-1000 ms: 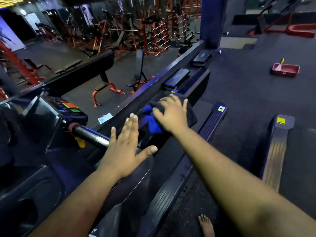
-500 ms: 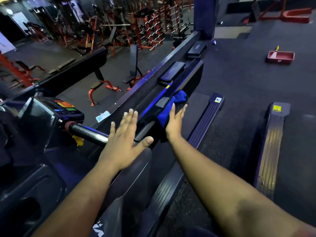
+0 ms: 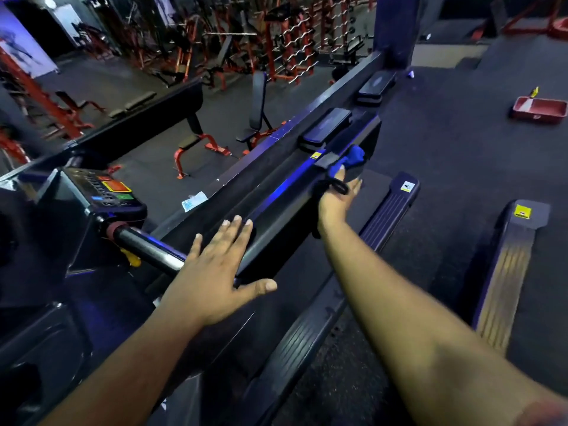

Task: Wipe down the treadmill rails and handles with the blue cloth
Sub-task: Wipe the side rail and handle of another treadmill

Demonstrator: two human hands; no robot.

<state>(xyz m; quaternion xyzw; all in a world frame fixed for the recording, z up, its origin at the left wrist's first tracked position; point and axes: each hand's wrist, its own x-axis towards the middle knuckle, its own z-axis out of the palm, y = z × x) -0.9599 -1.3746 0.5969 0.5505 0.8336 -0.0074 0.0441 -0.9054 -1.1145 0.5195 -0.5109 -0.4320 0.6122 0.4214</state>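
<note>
- Right hand (image 3: 336, 198) has slid farther along the treadmill rail (image 3: 276, 207) since the earlier frames, taking the blue cloth (image 3: 349, 162) toward the far end of the rail; a second ago the cloth was bunched nearer the person.
- Right hand presses the cloth against the inner side of the rail, fingers mostly straight; cloth sticks up past the fingertips, touching the rail top.
- Left hand (image 3: 215, 272) stays flat and wide, fingers spread, resting on the near end of the same rail, holding nothing.
- Chrome handle bar (image 3: 147, 249) runs from the console (image 3: 107, 192) toward the left hand; console shows an orange and a green button.
- Red tray (image 3: 539, 110) sits on the floor at far right; a small yellow-tipped item pokes up at its back edge, contents otherwise too small to tell.
- Black ribbed side step (image 3: 384, 216) runs below the right arm; a second strip with a yellow sticker (image 3: 510, 272) lies well apart to the right.
- Dark speckled rubber floor (image 3: 445, 155); blue-violet light glints on the rail.
- Beyond the rail: red-framed weight benches (image 3: 196, 146), racks of curl bars (image 3: 292, 44), a dark pillar (image 3: 396, 26).
</note>
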